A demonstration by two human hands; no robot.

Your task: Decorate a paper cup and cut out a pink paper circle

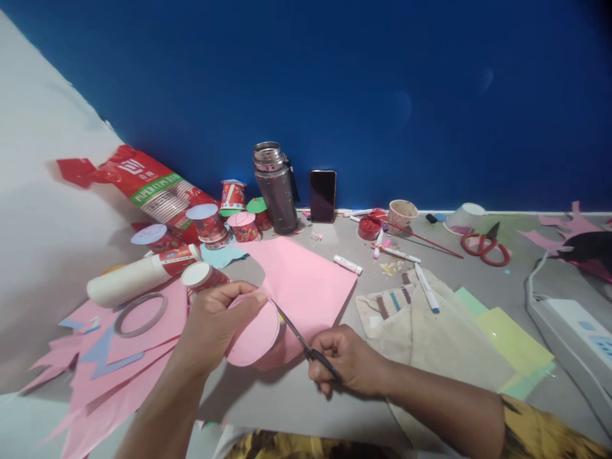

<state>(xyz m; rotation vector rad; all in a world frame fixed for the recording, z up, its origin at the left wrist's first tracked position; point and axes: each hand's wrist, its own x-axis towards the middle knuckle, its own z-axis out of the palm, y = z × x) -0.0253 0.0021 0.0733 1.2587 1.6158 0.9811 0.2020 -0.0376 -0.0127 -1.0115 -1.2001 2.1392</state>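
Pink, a broad curve-edged paper sheet (306, 274) is spreading beyond the left hand (217, 320), which is pinching a round pink paper disc (253, 339); the right hand (349, 361) is gripping black-handled metal scissors (306, 345) beside the rim, possibly risking a nick if the pinch slips.

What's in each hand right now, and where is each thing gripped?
The left hand pinches the round pink paper near its upper edge; the right hand holds the scissors by the handles.
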